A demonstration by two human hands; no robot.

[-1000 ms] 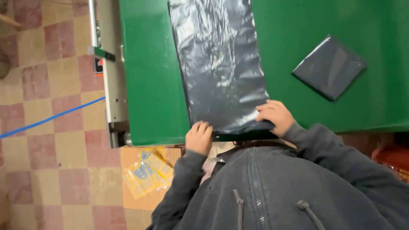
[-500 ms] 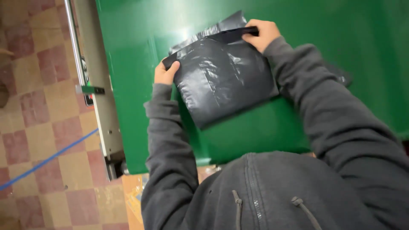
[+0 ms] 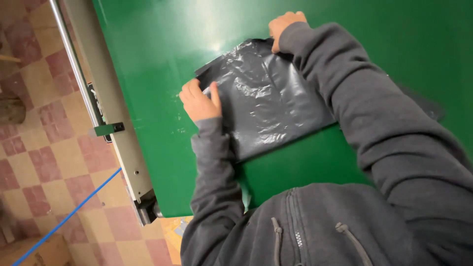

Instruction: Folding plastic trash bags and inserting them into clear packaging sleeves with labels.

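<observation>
Hands at the far edge of a folded black plastic bag point(image 3: 268, 101) that lies flat on a green table point(image 3: 162, 64). Left hand point(image 3: 199, 101): rests on the bag's left far corner, fingers curled and close together, thumb stretched out over the plastic and pressing it to the table; whether the fingers pinch the bag's edge cannot be told. Right hand point(image 3: 285, 25): set at the bag's right far corner, fingers bent down onto the edge of the plastic, thumb lying along the bag's side; only the back of the hand shows, so a grip under the edge cannot be confirmed. Bag: spans the gap between the two hands and runs from them toward the person; its near edge ends well short of the table's near edge, leaving a strip of bare green. Its surface is glossy and creased, and its right side is hidden beneath the right sleeve point(image 3: 374, 113) of a grey hooded jacket. Left sleeve point(image 3: 214, 172): crosses the bag's left near corner. Table: a metal rail point(image 3: 106, 93) runs along its left edge, with a small green bracket point(image 3: 106, 129) on it. Floor point(image 3: 34, 148): tiled in red and cream squares, crossed by a blue line point(image 3: 69, 216).
</observation>
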